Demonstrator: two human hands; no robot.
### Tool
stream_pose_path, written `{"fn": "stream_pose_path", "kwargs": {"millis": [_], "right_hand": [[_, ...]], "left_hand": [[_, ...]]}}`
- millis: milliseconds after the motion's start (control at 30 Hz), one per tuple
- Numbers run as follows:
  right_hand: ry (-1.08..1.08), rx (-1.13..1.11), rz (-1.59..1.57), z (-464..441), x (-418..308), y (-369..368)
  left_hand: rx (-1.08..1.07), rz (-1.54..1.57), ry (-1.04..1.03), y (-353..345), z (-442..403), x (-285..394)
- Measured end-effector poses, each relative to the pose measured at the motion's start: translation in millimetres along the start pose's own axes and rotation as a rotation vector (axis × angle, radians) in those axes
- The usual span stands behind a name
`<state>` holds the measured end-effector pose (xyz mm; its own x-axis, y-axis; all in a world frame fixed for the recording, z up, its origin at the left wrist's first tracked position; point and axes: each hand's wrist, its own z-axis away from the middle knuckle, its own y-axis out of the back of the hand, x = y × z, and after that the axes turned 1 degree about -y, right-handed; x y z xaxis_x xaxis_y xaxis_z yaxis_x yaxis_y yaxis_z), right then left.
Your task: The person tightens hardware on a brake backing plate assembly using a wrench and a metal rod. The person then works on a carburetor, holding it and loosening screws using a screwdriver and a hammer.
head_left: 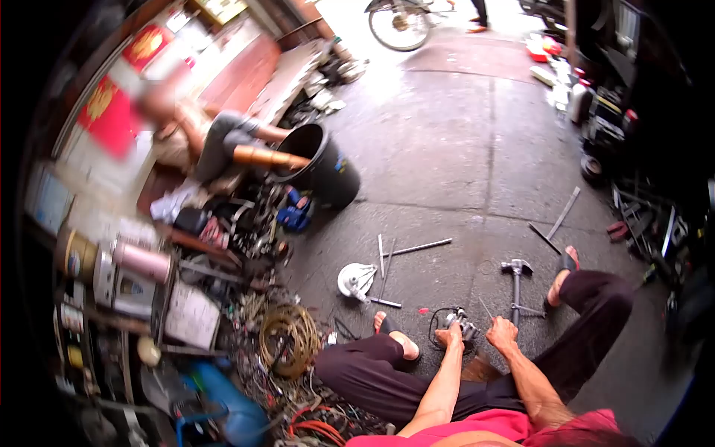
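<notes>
My left hand [449, 336] is closed around a small silver machine part [466, 325] that looks like a carburetor, held low between my knees. A thin black cable or hose [433, 322] loops from its left side. Just to the right, my right hand [503, 334] is closed on a thin metal rod [485, 307], which points up and left; its lower end is hidden in my fingers. On the floor beyond that hand lies a hammer [516, 287]. A round white metal part [357, 280] rests farther left, near several metal bars [417, 247].
A seated person [216, 141] is at the left, beside a black bin [335, 175]. Coiled tubing [287, 339] and piled scrap crowd my left. Tools and parts [648, 223] line the right side. A wheel [400, 26] stands at the far opening.
</notes>
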<state>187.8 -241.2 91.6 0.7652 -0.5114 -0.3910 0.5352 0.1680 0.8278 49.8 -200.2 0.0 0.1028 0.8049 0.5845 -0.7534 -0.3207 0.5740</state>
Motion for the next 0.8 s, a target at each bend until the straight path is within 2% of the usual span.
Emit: {"fn": "stream_pose_path", "kwargs": {"millis": [100,133,167,267,367,467,567,600,700,733,800], "right_hand": [[0.028,0.055,0.035,-4.6,-5.6,-3.5],[0.071,0.030,0.091,-6.4,-2.2,-6.5],[0.114,-0.113,0.181,-6.7,-2.7,3.0],[0.099,-0.062,0.218,-4.7,-8.1,5.5],[0.123,-0.015,0.211,7.6,-17.5,11.6],[0.179,-0.108,0.313,10.8,-29.6,21.8],[0.155,-0.197,0.421,13.5,-28.1,13.0],[0.216,-0.179,0.464,18.2,-30.7,15.7],[0.241,-0.155,0.470,22.8,-25.6,-6.0],[0.261,-0.046,0.418,22.6,-19.3,-21.8],[0.313,0.012,0.303,19.4,-7.9,-37.1]], "left_hand": [[0.023,-0.109,-0.075,15.0,21.1,12.7],[0.006,-0.132,-0.088,23.9,35.9,25.9],[0.032,-0.068,-0.095,22.9,37.5,23.3],[0.034,-0.112,-0.097,43.7,52.6,34.5],[0.036,-0.203,0.152,43.4,53.5,34.6],[-0.048,0.011,0.222,2.9,8.9,-28.1],[-0.364,0.348,0.334,-27.2,-29.0,-71.9],[-0.398,0.404,0.371,-10.5,-6.6,-45.5],[-0.379,0.426,0.431,-8.2,-4.5,-38.1],[-0.332,0.430,0.437,-9.6,-3.8,-36.9],[-0.381,0.431,0.417,-4.9,-2.0,-32.2]]}}
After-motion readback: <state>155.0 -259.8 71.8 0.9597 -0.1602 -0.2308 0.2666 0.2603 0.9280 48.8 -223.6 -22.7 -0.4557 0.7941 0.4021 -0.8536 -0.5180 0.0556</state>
